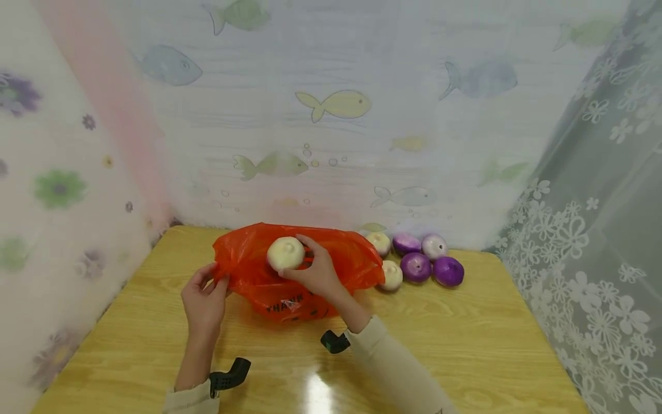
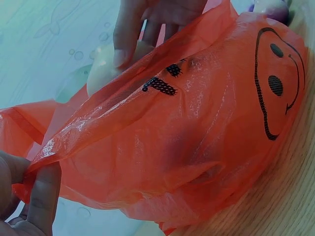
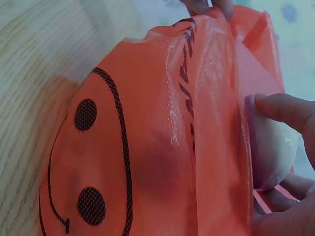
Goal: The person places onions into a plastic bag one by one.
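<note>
A red plastic bag with black print and a smiley face lies on its side, mouth up. My left hand pinches the bag's left rim between thumb and fingers. Over the opening, my right hand grips a white turnip; the right wrist view reveals purple on that turnip's near side. Part of it is hidden behind the bag's front edge in both wrist views. Dark shapes show faintly through the bag's film, too blurred to name.
Several more turnips, white and purple, sit in a cluster right of the bag, against the back. They stand on a light wooden table. Fish-patterned fabric hangs behind, and a lace curtain borders the right side.
</note>
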A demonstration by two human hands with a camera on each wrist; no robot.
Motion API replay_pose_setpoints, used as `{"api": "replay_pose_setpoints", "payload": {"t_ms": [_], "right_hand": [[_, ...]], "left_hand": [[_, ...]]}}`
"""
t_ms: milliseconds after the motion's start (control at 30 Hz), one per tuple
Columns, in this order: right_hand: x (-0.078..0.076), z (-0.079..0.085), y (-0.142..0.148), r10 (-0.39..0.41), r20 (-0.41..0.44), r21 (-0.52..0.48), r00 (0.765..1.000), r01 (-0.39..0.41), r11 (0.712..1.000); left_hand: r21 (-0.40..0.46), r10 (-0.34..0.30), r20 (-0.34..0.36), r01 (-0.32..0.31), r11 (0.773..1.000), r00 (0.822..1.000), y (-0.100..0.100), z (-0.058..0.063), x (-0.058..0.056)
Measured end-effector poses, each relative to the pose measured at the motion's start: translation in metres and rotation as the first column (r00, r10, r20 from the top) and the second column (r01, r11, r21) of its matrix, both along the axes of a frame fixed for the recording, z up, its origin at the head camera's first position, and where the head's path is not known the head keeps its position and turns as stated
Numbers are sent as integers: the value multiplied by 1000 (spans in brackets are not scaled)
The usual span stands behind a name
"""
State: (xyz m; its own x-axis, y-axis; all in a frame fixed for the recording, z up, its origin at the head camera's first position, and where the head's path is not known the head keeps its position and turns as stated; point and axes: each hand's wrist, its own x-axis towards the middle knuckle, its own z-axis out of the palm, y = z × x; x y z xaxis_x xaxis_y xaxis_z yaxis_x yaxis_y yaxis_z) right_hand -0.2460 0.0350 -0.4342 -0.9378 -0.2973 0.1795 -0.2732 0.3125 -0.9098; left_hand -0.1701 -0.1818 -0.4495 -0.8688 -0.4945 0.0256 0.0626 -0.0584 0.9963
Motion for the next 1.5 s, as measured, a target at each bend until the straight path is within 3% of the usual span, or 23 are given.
{"api": "replay_pose_setpoints", "payload": {"t_ms": [367, 933, 1167, 1500], "right_hand": [[-2, -4, -19, -11, 42, 14, 999, 11, 1000], [-18, -9, -46, 18, 2, 70, 1000, -18, 997], [-24, -11, -54, 22, -26, 48, 999, -21, 999], [-24, -12, -61, 8, -26, 103, 1000, -6, 995]], "left_hand": [[-29, -7, 33, 8, 1000, 999, 0, -3, 3], [-46, 2, 27, -1, 999, 1000, 1, -2, 1], [-55, 13, 9, -12, 998, 1000, 1, 0, 2], [-36, 5, 7, -4, 999, 1000, 1, 1, 2]]}}
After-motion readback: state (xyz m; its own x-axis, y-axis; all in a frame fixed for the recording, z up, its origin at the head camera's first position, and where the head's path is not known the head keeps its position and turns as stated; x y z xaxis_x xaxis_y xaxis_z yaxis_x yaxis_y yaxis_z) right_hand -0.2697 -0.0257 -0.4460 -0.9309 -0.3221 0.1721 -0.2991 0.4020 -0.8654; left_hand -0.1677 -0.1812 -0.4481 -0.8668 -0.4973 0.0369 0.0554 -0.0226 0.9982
